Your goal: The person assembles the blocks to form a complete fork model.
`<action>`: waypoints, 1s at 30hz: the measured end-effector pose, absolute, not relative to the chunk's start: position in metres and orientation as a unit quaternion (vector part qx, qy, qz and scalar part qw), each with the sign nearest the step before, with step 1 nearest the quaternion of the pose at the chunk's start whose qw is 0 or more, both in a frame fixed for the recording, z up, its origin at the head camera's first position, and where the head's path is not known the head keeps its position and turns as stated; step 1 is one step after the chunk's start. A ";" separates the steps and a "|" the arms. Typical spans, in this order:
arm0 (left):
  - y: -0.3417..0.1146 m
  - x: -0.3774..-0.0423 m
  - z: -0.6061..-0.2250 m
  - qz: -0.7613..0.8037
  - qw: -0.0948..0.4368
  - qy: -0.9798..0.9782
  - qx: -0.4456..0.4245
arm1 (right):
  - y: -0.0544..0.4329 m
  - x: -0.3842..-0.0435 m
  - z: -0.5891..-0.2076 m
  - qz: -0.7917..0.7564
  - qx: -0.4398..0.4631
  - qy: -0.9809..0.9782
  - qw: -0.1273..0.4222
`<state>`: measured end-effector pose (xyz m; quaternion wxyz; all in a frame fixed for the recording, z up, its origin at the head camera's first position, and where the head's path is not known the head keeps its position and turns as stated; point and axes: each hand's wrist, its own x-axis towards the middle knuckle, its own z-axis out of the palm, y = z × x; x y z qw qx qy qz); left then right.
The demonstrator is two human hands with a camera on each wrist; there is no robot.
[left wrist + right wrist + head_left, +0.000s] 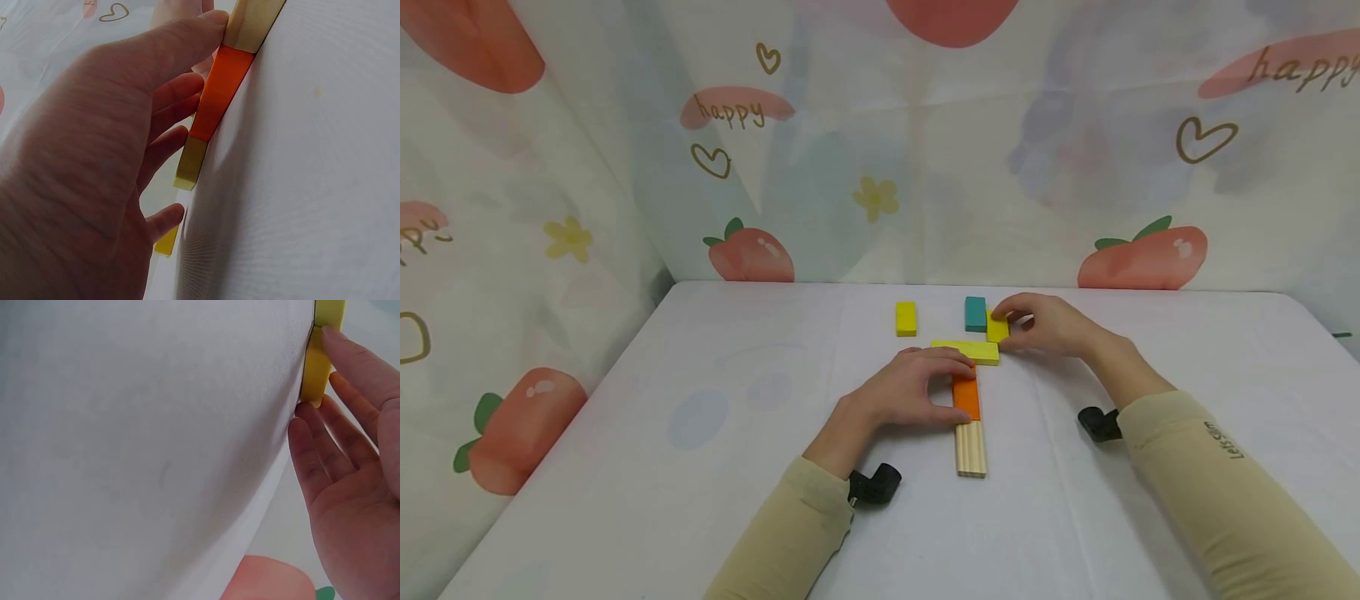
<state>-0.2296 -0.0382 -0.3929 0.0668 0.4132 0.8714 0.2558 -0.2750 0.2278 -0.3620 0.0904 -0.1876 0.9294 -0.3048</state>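
Right grip (1051,325) is pinching a plain, flat-sided yellow block (997,327). Left grip (913,388) is holding a bright orange block (967,397), looking pretty boxy.

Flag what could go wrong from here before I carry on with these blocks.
The right grip pinches a yellow block right beside the teal block; a small sideways slip might knock the teal one askew.
The left grip has its thumb near the seam between the orange block and the plain wooden block, so a push could open a gap there.
It also sits close to the crosswise yellow-green block, which could get nudged.
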 end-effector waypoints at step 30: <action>-0.039 -0.230 -0.393 0.256 0.068 0.870 0.416 | 0.238 -0.275 -0.356 -0.308 -0.165 0.930 0.112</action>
